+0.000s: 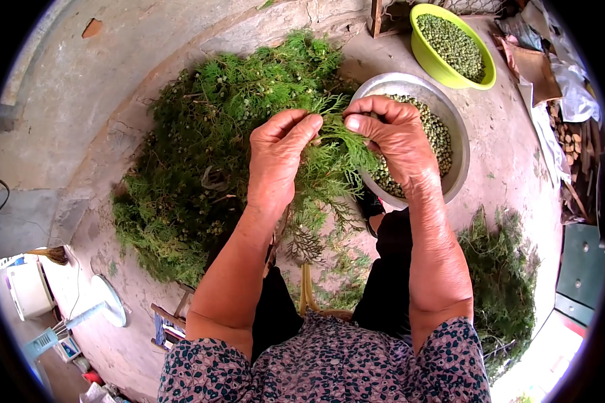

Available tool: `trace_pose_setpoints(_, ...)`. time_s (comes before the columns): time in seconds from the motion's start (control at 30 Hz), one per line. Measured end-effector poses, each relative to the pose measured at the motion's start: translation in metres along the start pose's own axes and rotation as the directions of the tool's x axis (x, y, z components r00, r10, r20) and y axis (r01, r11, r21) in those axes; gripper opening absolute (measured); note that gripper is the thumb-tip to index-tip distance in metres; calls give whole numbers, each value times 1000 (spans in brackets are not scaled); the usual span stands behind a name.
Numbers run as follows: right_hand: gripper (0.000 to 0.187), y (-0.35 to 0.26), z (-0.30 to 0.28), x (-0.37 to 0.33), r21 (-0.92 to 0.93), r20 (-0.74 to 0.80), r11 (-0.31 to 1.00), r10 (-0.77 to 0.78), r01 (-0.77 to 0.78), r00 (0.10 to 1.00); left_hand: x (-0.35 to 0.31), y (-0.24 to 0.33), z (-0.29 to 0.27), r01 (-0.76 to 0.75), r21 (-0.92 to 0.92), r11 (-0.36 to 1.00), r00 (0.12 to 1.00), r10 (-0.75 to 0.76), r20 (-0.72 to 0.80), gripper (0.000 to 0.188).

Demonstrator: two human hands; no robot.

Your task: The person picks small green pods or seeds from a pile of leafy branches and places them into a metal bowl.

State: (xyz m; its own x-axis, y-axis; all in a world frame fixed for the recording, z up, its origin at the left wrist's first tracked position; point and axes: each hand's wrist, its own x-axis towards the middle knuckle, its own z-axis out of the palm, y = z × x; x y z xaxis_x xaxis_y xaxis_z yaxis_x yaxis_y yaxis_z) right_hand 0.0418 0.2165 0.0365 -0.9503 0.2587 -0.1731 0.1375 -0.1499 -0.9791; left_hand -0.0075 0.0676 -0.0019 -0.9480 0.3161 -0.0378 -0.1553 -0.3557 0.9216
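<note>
In front of my chest my left hand (275, 156) pinches a green, feathery evergreen sprig (343, 138) between thumb and fingertips. My right hand (402, 141) has its thumb and curled fingers closed at the sprig's other side; what lies inside that pinch is hidden. Under the right hand stands a round metal basin (458, 158) with many small green seed cones (439, 138) in it. Left of my hands lies a large heap of cut evergreen branches (181, 154), with small pale cones among the leaves.
A lime-yellow basin (423, 57) full of green cones (450, 47) sits at the far right. Another pile of branches (497, 282) lies to my right. A white fan (107, 301) stands at lower left. Firewood (575, 144) and a dark green cabinet (577, 265) line the right side.
</note>
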Motion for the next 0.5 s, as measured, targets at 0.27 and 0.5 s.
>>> trace_pose_setpoints(0.27, 16, 6, -1, 2, -83, 43, 996, -10, 14, 999, 0, 2, -2, 91, -63, 994, 996, -90, 27, 10)
trace_pose_setpoints(0.5, 14, 7, 2, 3, -8, 110, 999, 32, -32, 993, 1, 1, -6, 87, -7, 996, 996, -86, 33, 9)
